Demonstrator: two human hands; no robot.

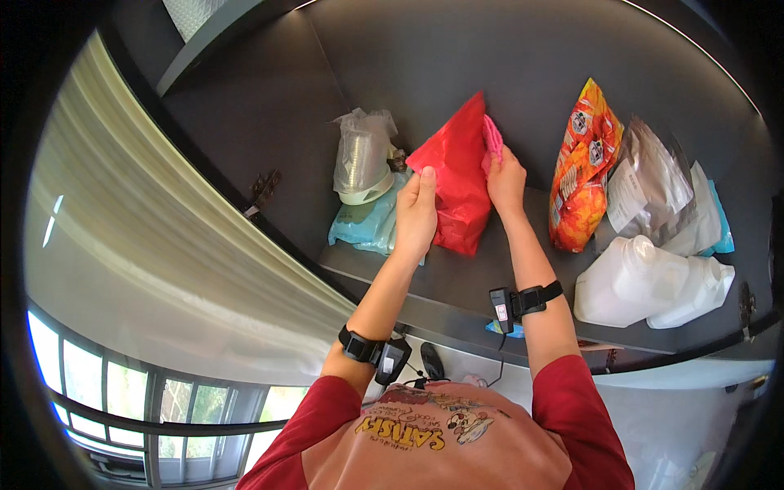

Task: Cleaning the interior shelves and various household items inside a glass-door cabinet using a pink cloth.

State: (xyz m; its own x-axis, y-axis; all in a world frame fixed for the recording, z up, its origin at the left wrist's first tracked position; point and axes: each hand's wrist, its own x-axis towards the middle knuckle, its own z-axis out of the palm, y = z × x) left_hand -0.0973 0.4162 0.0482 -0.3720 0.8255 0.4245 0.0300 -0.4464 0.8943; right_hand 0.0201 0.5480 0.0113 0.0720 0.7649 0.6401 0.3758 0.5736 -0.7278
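Observation:
A glossy red plastic bag (456, 177) stands tilted over the dark cabinet shelf, its pointed top corner upward. With the thumb in front, my left hand (418, 211) grips the bag's left edge. My right hand (507, 184) is at the bag's right side, its fingers closed on a folded pink cloth (492, 138). The cloth lies against the bag's right edge, and part of it is hidden behind the bag. Left of my left hand, a light blue soft package (361, 223) lies beneath a clear-wrapped stack of round containers (362, 159).
To the right stand an orange-and-red printed bag (585, 177) and a silvery plastic pouch (652, 184). Two white plastic jugs (631, 282) sit near the shelf's front edge (441, 309). An open cabinet door (184, 233) extends along the left, with a hinge (263, 187) at its side.

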